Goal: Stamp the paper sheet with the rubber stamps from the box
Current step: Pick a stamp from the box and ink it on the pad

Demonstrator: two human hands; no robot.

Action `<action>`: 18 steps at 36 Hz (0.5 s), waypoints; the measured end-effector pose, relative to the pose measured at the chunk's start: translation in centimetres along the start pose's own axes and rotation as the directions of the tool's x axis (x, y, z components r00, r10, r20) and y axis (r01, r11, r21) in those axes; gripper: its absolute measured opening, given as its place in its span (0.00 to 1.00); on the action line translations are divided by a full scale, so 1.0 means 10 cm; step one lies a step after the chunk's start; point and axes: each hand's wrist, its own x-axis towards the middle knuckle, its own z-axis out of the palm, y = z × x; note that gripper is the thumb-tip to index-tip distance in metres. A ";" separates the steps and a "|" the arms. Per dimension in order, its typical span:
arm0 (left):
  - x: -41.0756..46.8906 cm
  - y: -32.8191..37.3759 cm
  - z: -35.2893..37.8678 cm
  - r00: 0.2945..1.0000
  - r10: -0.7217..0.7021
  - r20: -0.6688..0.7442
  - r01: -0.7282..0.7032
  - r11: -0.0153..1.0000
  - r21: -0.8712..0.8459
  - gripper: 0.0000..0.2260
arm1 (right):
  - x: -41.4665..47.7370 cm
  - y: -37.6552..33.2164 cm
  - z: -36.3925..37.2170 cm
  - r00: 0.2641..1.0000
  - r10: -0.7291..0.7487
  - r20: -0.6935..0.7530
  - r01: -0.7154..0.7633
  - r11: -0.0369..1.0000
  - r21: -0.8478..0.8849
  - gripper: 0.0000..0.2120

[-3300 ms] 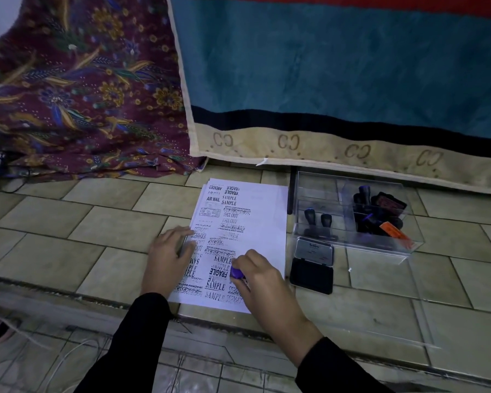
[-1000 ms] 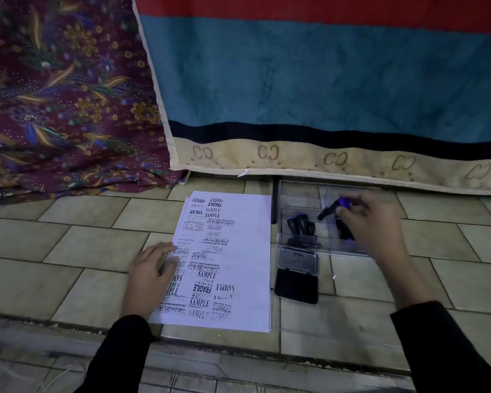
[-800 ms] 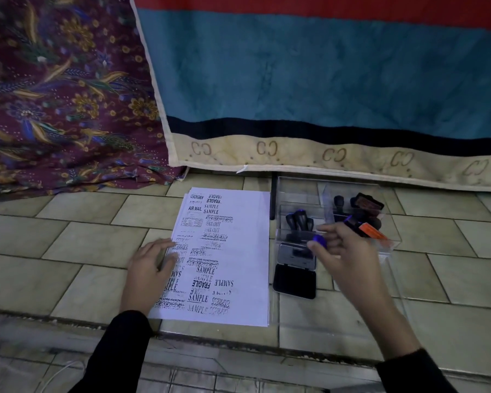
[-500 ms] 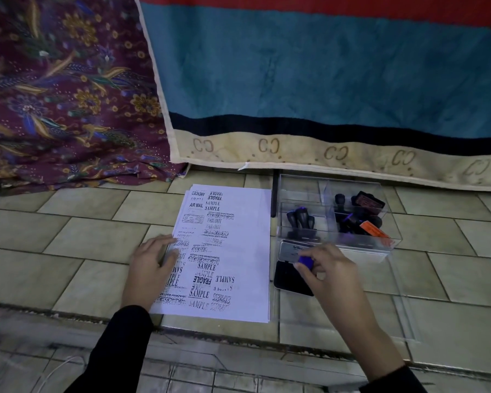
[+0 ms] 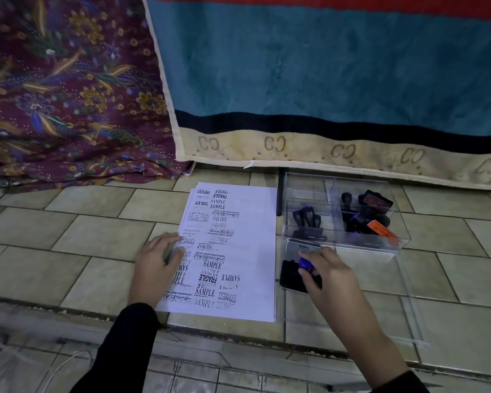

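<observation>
A white paper sheet (image 5: 247,239), with many black stamp marks down its left half, lies on the tiled floor. My left hand (image 5: 156,265) rests flat on its left edge, fingers spread. My right hand (image 5: 332,282) grips a rubber stamp with a purple-blue handle (image 5: 306,263) and holds it down on the black ink pad (image 5: 291,276), whose open lid reads Artline. Behind the pad stands the clear plastic box (image 5: 380,245); it holds two black stamps on the left (image 5: 305,219) and several more stamps on the right (image 5: 366,211).
A teal, black and beige hanging cloth (image 5: 323,80) closes off the back, with a maroon floral cloth (image 5: 68,95) to its left. A clear box lid (image 5: 408,321) lies flat on the tiles at right. A step edge and a white cable (image 5: 65,364) run below.
My right hand left the paper, took a purple-handled stamp from the box and brought it down onto the ink pad. My left hand stayed on the sheet.
</observation>
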 end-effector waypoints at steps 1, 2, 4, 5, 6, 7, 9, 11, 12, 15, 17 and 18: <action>0.00 -0.01 0.00 1.000 0.000 -0.004 0.000 1.000 -0.003 0.11 | -0.01 0.00 0.00 1.000 0.001 0.008 -0.001 1.000 -0.001 0.14; 0.00 -0.01 0.00 1.000 -0.001 -0.009 0.001 1.000 -0.007 0.10 | -0.01 -0.01 -0.01 1.000 0.003 0.014 -0.003 1.000 0.000 0.14; 0.00 -0.01 0.01 1.000 0.003 -0.018 -0.003 1.000 -0.004 0.11 | 0.00 -0.04 -0.01 1.000 0.005 0.009 -0.005 1.000 0.027 0.13; 0.00 -0.01 0.01 1.000 0.008 -0.020 -0.008 1.000 0.001 0.11 | 0.01 -0.07 -0.01 1.000 0.000 0.002 0.000 0.999 0.050 0.12; 0.00 -0.01 0.01 1.000 0.010 -0.022 -0.010 1.000 0.001 0.11 | 0.04 -0.12 -0.01 1.000 -0.012 -0.004 0.012 0.997 0.073 0.11; 0.00 -0.01 0.01 1.000 0.012 -0.025 -0.012 1.000 0.001 0.10 | 0.06 -0.18 0.01 1.000 -0.027 -0.008 0.028 0.995 0.099 0.10; 0.00 -0.01 0.01 0.999 0.017 -0.030 -0.017 1.000 0.011 0.09 | 0.14 -0.34 0.07 0.997 -0.077 0.010 0.074 0.984 0.161 0.11; 0.00 -0.01 0.01 0.999 0.023 -0.033 -0.022 1.000 0.020 0.09 | 0.22 -0.49 0.17 0.988 -0.145 0.044 0.134 0.972 0.191 0.12; 0.00 -0.01 0.01 0.999 0.021 -0.033 -0.020 1.000 0.019 0.09 | 0.26 -0.55 0.24 0.984 -0.168 0.065 0.153 0.969 0.195 0.13; -0.01 -0.01 0.00 1.000 0.008 -0.031 -0.008 1.000 0.010 0.09 | 0.35 -0.68 0.41 0.971 -0.203 0.124 0.176 0.964 0.201 0.14; -0.02 0.00 0.01 0.999 0.008 -0.032 -0.008 1.000 0.019 0.09 | 0.39 -0.73 0.48 0.963 -0.215 0.160 0.183 0.964 0.193 0.15; -0.02 0.01 0.00 0.999 0.009 -0.035 -0.009 1.000 0.025 0.09 | 0.40 -0.75 0.51 0.959 -0.222 0.175 0.190 0.965 0.182 0.15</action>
